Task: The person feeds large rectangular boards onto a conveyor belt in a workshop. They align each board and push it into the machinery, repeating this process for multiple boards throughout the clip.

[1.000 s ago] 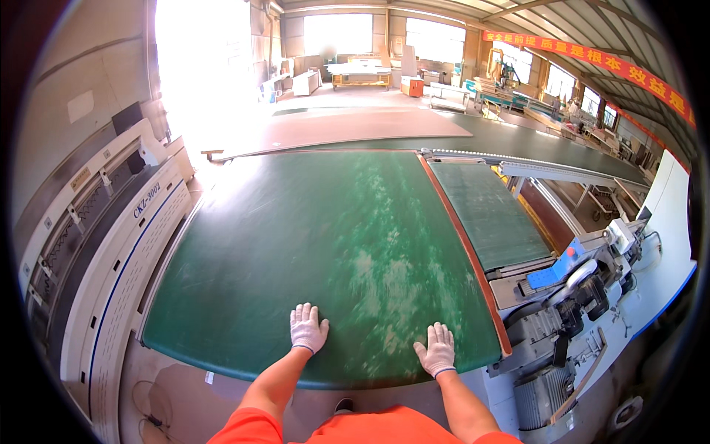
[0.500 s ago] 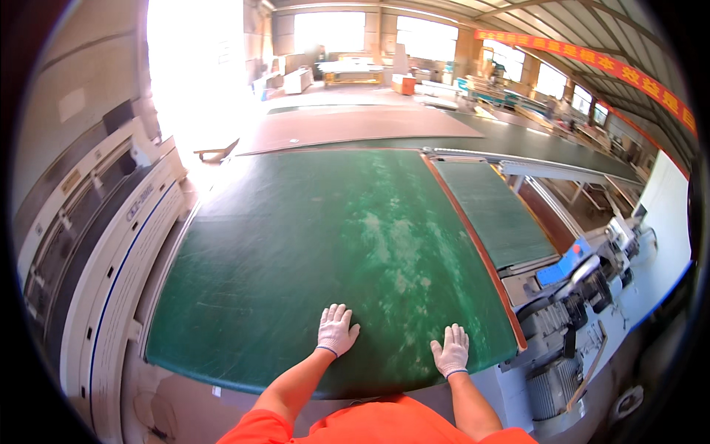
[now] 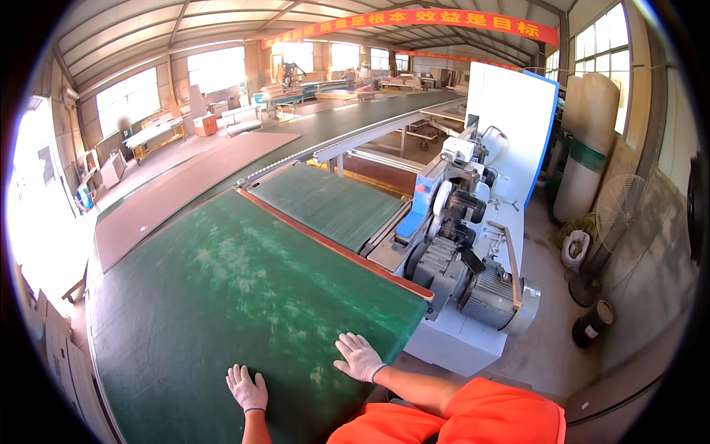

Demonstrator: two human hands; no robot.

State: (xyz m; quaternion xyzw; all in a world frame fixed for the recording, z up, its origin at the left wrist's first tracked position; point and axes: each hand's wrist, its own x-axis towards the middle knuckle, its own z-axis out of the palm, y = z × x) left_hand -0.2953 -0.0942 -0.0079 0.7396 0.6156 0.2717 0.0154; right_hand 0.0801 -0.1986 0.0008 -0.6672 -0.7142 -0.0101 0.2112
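Note:
A wide green table surface (image 3: 170, 325), scuffed with pale marks, spreads out in front of me. My left hand (image 3: 247, 388), in a white knitted glove, rests on it near the front, fingers apart and holding nothing. To its right, close to the table's right corner, my right hand (image 3: 359, 357) lies flat in a matching glove, its fingers stretched out. A reddish-brown strip (image 3: 333, 244) edges the table beyond my right hand. Past that strip sits a smaller green belt (image 3: 325, 200).
On the right stands a machine with grey motors (image 3: 492, 300), a blue control box (image 3: 418, 207) and a white panel (image 3: 506, 126). A large brown board (image 3: 185, 174) lies at the far left. A standing fan (image 3: 620, 211) and a black bucket (image 3: 593, 324) are by the right wall.
My view has swung to the right, bringing the machine, fan and right wall into sight. Both hands stay open on the green surface, the right one now farther forward than the left.

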